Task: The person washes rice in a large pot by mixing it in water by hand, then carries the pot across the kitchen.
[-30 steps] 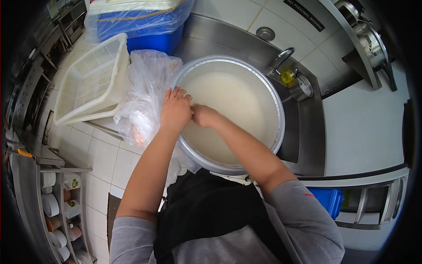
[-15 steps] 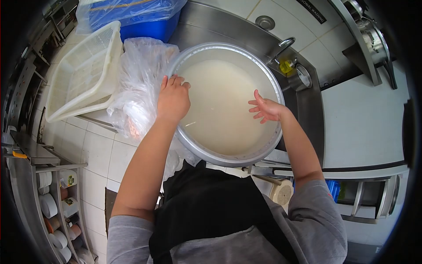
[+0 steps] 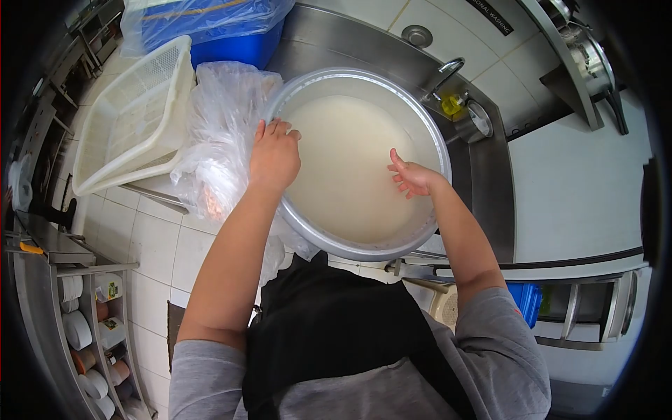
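Observation:
In front of me stands a large round metal basin (image 3: 427, 133), filled with cloudy, whitish liquid (image 3: 343, 168). What lies beneath the surface is hidden by the cloudiness. My left hand (image 3: 276, 154) is closed over the basin's left rim, its fingers bent at the inner edge. On the other side, my right hand (image 3: 413, 177) hangs over the liquid with spread fingers and the thumb up, holding nothing. Whether its lower fingertips touch the surface I cannot tell.
Left of the basin lie a clear plastic bag (image 3: 224, 133) with pinkish contents and a white plastic basket (image 3: 133, 119). A blue bin (image 3: 238, 45) stands behind. A tap (image 3: 444, 73) and metal cup (image 3: 477, 122) are right. Another person's dark shoe (image 3: 68, 212) shows far left.
My right hand has shifted left and slightly inward over the liquid. My left hand stays at the rim. A person's leg and shoe have come into view at the far left.

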Tool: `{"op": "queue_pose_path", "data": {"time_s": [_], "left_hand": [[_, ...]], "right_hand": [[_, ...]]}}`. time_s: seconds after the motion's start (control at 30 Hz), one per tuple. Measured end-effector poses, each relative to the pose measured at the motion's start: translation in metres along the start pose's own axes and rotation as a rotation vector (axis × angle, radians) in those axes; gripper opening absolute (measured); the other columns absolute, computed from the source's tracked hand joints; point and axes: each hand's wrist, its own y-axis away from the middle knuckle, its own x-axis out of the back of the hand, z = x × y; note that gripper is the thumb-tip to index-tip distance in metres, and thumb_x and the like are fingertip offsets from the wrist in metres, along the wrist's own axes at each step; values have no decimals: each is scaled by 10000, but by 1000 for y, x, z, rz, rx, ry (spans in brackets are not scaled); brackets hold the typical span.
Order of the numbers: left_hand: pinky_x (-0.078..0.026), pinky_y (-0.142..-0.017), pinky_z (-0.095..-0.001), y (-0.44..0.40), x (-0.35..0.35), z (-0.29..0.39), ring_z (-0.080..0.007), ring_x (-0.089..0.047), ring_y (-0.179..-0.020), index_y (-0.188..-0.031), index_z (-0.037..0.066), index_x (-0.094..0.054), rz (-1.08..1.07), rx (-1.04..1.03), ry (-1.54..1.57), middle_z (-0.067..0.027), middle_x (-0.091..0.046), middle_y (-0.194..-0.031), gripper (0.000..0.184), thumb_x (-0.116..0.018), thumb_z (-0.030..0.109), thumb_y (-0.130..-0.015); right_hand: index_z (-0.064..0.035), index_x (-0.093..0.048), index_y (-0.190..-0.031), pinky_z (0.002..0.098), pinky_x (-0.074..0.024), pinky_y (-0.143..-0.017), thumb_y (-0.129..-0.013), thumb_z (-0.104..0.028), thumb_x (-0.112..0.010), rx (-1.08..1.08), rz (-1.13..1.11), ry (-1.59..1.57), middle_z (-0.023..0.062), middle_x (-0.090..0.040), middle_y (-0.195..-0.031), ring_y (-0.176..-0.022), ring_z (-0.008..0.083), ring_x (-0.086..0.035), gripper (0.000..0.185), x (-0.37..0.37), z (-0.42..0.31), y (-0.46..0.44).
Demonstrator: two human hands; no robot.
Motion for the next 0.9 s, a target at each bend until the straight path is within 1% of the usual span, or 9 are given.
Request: {"op": "queue_pose_path", "data": {"time_s": [0.1,0.17,0.2,0.33,0.43,0.53,0.6,0.73,0.9], "left_hand": [[-236,-1117,-431,0,1,0,-246,-421,-1276,-1043,83,-659,-3,1,3,-106,-557,-1233,281,-472,83,-833],[-235,-1117,-432,1,0,0,-246,-419,-1277,-1041,78,-658,1,-1,3,-107,-556,-1235,279,-471,82,-834],[-234,-1117,-433,0,1,0,-245,-417,-1278,-1038,73,-658,4,-5,4,-108,-554,-1237,278,-469,82,-834],[-233,-1119,-429,0,2,0,-243,-413,-1281,-1050,67,-650,-3,10,-12,-110,-546,-1248,281,-465,84,-839],[-229,-1122,-423,0,0,1,-242,-406,-1285,-1063,65,-642,-4,22,-14,-111,-538,-1257,285,-460,87,-844],[-228,-1124,-426,0,0,2,-231,-399,-1292,-1054,96,-650,4,45,-23,-79,-535,-1255,307,-470,41,-812],[-224,-1127,-426,-1,4,3,-227,-386,-1301,-1056,95,-648,-48,40,-57,-79,-527,-1268,306,-468,44,-814],[-218,-1131,-425,-1,5,5,-227,-376,-1311,-1062,95,-647,-49,62,-63,-77,-519,-1282,308,-463,47,-819],[-213,-1134,-426,-2,9,6,-199,-354,-1331,-1083,97,-646,-111,73,-79,-53,-510,-1308,304,-456,71,-846]], "right_hand": [[-54,-116,-1479,607,-164,-1072,-706,-889,-184,-4,38,37,275,-127,-1498,-1359,467,-193,1140,-8,-7,10],[-40,-209,-1461,534,-237,-1075,-764,-846,-206,35,124,240,254,-273,-1460,-1313,416,-328,1066,-16,-13,23],[-40,-209,-1461,534,-237,-1075,-764,-846,-206,38,122,247,254,-273,-1460,-1313,416,-328,1066,-21,-12,25],[37,-478,-1289,341,-375,-1006,-906,-682,-240,346,-114,453,205,-550,-1240,-1198,313,-491,849,-62,-2,43],[22,-490,-1283,333,-386,-992,-935,-634,-233,523,-188,578,211,-532,-1276,-1209,285,-492,786,-85,13,29],[-8,-443,-1339,377,-385,-996,-911,-675,-228,480,-291,687,206,-490,-1333,-1226,299,-480,821,-76,2,16],[-65,-333,-1422,421,-381,-994,-856,-750,-153,287,-313,392,167,-489,-1342,-1180,285,-520,906,-52,-35,24],[-75,-267,-1451,456,-393,-978,-784,-824,-111,358,-43,310,175,-443,-1384,-1215,331,-487,1016,-5,-101,-9],[-21,-166,-1466,567,-339,-987,-696,-899,-144,240,-40,196,225,-264,-1476,-1272,413,-388,1168,24,-155,-76]]}}
